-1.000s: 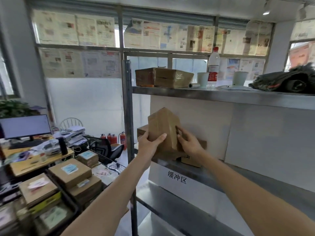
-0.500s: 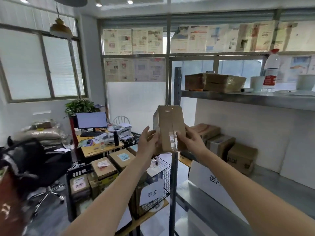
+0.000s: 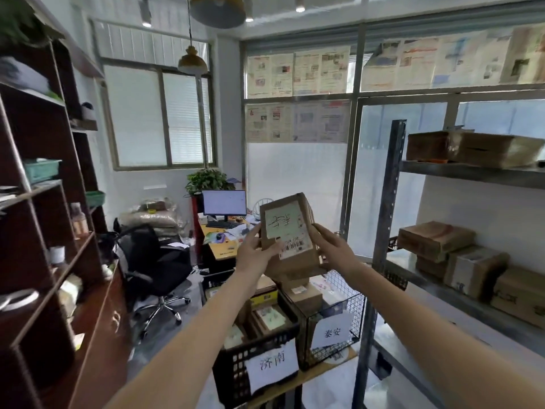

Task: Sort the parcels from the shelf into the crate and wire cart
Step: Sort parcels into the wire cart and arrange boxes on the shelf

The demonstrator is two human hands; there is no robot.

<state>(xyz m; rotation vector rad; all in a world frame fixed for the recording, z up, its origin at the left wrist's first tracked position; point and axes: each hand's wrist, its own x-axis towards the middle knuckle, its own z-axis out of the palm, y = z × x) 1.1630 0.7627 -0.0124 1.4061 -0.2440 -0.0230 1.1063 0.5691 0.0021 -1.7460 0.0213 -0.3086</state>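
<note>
Parcel in hand: one cardboard parcel (image 3: 290,236) held up at chest height between both hands, label face toward the camera. The label carries a handwritten mark and a barcode strip at its lower edge; the writing appears upside down and I cannot read it.

Left hand (image 3: 256,255): fingers curled round the parcel's left edge, thumb lying across the lower part of the label. Right hand (image 3: 331,249): fingers wrapped along the right side, supporting the parcel. Both are gripping it; neither is free.

Position: the parcel is in the air, clear of the metal shelf (image 3: 472,174) on the right, and sits above and slightly behind the two bins.

Bins: black plastic crate (image 3: 236,361) with a paper sign reading 济南, and just beside it on the right the wire cart (image 3: 333,293) with a sign reading 泰安. Both rest on a low wooden surface (image 3: 312,376). Each already holds several boxes, some with labels showing.

Left to do: at least four boxes (image 3: 433,240) remain on the middle shelf level, and a larger taped box (image 3: 474,149) sits on the upper level.

Judgement: task is partly done. The current step looks like a label check to choose crate or cart; this parcel is not yet placed.
</note>
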